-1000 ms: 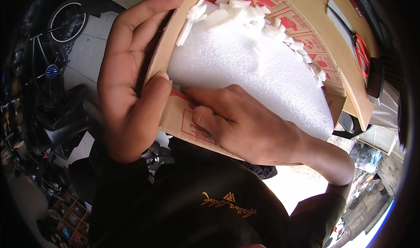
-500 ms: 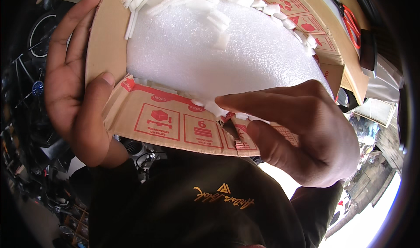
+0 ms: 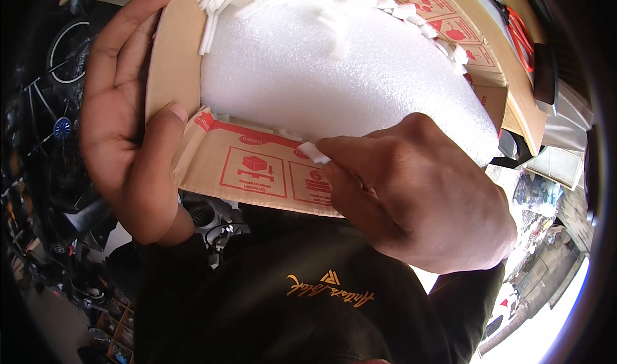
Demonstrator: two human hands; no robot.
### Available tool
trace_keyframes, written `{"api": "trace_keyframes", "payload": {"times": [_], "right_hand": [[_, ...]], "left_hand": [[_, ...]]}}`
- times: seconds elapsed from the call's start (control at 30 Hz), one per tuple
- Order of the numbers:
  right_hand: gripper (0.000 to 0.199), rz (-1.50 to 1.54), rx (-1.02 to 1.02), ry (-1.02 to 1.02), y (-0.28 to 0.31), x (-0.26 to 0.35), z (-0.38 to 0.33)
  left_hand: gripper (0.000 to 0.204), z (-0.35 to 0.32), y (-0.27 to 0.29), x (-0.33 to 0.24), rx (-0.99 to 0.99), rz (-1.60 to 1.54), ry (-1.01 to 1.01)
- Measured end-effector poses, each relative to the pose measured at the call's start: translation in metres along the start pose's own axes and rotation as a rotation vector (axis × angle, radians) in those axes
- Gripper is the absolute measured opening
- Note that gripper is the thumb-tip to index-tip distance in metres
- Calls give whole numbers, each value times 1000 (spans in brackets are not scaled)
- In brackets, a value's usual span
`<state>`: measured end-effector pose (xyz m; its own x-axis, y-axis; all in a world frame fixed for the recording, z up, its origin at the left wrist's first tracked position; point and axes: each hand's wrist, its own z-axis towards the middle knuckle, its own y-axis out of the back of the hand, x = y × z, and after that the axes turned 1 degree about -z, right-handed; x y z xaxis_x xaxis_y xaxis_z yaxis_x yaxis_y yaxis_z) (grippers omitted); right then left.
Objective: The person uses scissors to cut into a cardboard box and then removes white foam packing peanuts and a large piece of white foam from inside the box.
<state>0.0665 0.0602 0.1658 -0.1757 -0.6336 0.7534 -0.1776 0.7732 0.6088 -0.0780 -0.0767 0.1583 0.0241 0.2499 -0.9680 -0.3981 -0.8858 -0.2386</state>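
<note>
An open cardboard box (image 3: pixel 175 62) with red printing fills the upper middle, lined by a bulging white foam sheet (image 3: pixel 302 84). My left hand (image 3: pixel 125 133) grips its left wall, the thumb inside the edge and the fingers behind. At the near wall, my right hand (image 3: pixel 430 197) is closed, pinching a small white foam piece (image 3: pixel 313 152) between thumb and forefinger. The piece sits over the wall's top edge. Behind this hand, the right part of the near wall is hidden. More loose foam pieces (image 3: pixel 340 4) lie along the far and left edges of the sheet.
Red-handled scissors (image 3: pixel 519 39), or a similar tool, lie at the upper right beside a dark object (image 3: pixel 546 75). Bicycle parts (image 3: pixel 61 129) and dark machinery crowd the left. A bright doorway or outdoor area (image 3: pixel 559 312) shows at the lower right.
My right hand has moved left along the near wall and closed from a spread thumb and forefinger onto the foam piece. The box and my left hand have shifted slightly right in view.
</note>
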Motion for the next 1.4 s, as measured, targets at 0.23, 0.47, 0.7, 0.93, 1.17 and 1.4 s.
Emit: {"api": "trace_keyframes", "payload": {"times": [0.23,0.47,0.7,0.93,1.17,1.4], "right_hand": [[19,133,-166,-105,14,20,7],[32,-146,-38,256,-18,-28,-3],[6,-268,-163,216,-13,-8,10],[11,79,-128,141,-12,-16,19],[15,28,61,20,2,-9,21],[21,96,-239,189,40,-21,-14]], "left_hand": [[78,5,24,16,240,225,-151],[79,3,24,21,391,215,-216],[79,5,27,18,365,200,-213],[78,6,20,23,346,188,-224],[77,3,18,22,299,191,-216],[78,11,37,14,319,364,-208]]}}
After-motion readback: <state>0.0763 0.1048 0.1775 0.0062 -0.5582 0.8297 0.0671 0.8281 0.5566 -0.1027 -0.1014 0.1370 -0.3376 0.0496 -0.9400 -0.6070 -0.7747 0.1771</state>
